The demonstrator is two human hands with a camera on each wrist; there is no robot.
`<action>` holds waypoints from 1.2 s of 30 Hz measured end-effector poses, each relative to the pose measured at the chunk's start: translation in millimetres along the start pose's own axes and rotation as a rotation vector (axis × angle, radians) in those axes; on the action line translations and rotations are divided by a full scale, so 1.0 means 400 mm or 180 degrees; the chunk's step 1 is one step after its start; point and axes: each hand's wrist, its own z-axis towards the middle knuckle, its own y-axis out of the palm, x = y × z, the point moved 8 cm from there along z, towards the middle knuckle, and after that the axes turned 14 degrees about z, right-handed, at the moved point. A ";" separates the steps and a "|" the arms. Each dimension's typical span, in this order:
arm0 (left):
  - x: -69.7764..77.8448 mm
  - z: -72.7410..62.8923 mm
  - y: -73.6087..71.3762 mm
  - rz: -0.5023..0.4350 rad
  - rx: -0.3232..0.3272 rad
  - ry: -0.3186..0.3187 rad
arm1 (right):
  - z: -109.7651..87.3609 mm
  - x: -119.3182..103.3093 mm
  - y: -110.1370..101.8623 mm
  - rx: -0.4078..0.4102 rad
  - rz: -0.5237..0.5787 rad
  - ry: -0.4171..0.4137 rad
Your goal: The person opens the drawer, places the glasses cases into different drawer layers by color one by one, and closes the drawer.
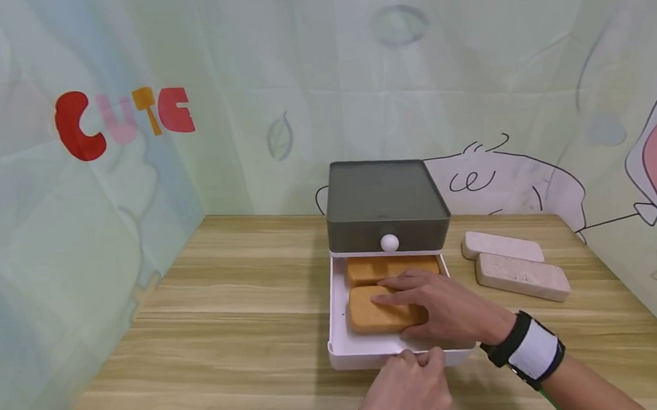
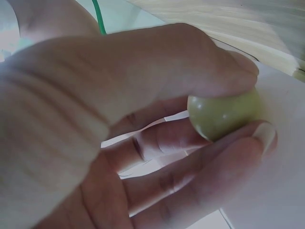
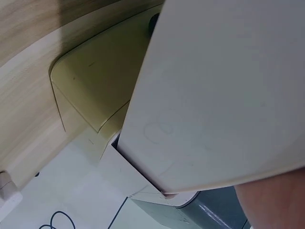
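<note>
A small drawer unit point(image 1: 387, 190) with a dark grey top stands on the table, its white lower drawer point(image 1: 339, 314) pulled out. In the drawer lie two orange rounded blocks, a front block point(image 1: 385, 317) and a rear block point(image 1: 364, 266). My right hand point(image 1: 440, 301) holds the front block near its right end, thumb at the near side and fingers over its top and far edge. My left hand point(image 1: 408, 388) is at the drawer front; in the left wrist view its thumb and fingers pinch a round knob point(image 2: 221, 114).
Two pale, flat oblong blocks, a rear one point(image 1: 501, 246) and a nearer one point(image 1: 521, 276), lie right of the unit. The upper drawer has a white knob point(image 1: 389, 243). A large pale surface point(image 3: 214, 95) fills much of the right wrist view. A printed cloth point(image 1: 247, 98) surrounds the table.
</note>
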 end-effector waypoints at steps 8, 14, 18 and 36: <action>-0.004 0.003 0.005 -0.0222 -0.0160 0.0051 | -0.002 -0.006 -0.005 0.0031 -0.0028 -0.0082; -0.006 0.004 0.000 -0.0211 -0.0078 -0.0029 | -0.010 -0.010 -0.051 0.0364 0.0206 -0.0334; -0.006 0.003 -0.006 -0.0054 0.0034 -0.0083 | -0.020 -0.014 -0.119 0.0903 0.0212 -0.0484; -0.011 -0.004 -0.005 0.0067 0.0193 -0.0278 | -0.062 0.095 -0.269 0.2687 0.0335 0.0159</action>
